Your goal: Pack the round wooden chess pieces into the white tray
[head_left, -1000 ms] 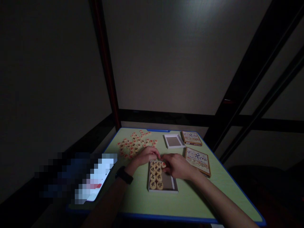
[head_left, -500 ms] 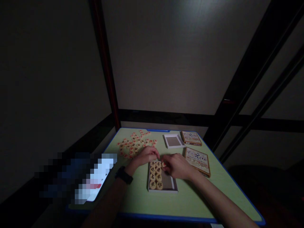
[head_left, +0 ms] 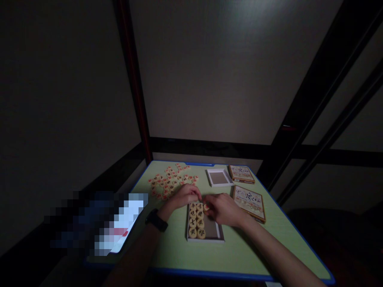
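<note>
A shallow white box tray (head_left: 215, 235) lies on the green table (head_left: 239, 255) and holds several round wooden game pieces (head_left: 196, 223) in two columns. My left hand (head_left: 183, 196), with a dark watch on its wrist, rests curled at the tray's top left corner, fingertips touching the top pieces. My right hand (head_left: 223, 208) is over the tray's top right, fingers pinched on a red-marked piece (head_left: 206, 207) at the top row.
A loose heap of round pieces (head_left: 170, 181) lies at the table's far left. A second white tray (head_left: 219, 177) and two printed box lids (head_left: 241, 173) (head_left: 250, 201) sit to the right. A blurred bright patch is at the left edge. Dark beams rise behind.
Both hands stay at the top of the tray with only slight finger shifts; the red-marked piece remains between my right fingertips.
</note>
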Action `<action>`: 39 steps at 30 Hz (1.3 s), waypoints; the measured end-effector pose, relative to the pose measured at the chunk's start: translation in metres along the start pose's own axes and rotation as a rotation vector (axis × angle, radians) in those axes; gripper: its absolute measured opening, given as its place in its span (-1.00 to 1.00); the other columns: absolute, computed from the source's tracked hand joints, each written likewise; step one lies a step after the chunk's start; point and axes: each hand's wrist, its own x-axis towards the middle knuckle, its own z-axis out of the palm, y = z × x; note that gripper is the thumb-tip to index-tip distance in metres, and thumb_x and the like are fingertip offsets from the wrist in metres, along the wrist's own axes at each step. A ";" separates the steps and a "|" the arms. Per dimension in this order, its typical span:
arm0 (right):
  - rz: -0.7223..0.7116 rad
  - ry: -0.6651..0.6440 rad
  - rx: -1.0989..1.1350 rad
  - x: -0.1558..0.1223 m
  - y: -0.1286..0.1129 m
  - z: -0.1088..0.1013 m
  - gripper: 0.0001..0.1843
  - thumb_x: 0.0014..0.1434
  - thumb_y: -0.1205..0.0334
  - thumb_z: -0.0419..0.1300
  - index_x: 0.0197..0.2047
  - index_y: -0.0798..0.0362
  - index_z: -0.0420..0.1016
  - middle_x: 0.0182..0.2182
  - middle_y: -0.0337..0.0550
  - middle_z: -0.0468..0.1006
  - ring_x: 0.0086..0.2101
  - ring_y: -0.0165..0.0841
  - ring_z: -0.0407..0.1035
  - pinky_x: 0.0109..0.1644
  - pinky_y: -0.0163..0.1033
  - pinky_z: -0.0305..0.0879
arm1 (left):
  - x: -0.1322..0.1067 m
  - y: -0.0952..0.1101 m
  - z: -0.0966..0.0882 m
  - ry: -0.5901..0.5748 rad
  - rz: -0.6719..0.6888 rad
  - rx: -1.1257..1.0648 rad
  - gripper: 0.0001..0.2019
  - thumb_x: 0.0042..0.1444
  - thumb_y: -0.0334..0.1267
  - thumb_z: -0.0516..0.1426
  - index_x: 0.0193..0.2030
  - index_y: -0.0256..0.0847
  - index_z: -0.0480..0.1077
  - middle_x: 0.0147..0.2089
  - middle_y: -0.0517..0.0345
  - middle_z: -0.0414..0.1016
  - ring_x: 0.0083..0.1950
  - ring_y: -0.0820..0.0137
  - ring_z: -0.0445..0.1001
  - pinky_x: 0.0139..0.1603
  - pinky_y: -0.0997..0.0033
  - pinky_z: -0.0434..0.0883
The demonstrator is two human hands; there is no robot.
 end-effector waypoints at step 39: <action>0.046 0.225 -0.079 0.003 0.021 0.009 -0.74 0.16 0.40 0.06 -0.13 0.10 0.53 -0.29 -0.08 0.62 -0.31 -0.29 0.50 -0.26 -0.28 0.24 | -0.032 0.002 -0.083 0.243 -0.240 0.784 -0.77 -0.08 -0.36 0.22 -0.22 -0.22 0.58 -0.26 0.10 0.61 -0.21 0.28 0.54 -0.12 0.38 0.40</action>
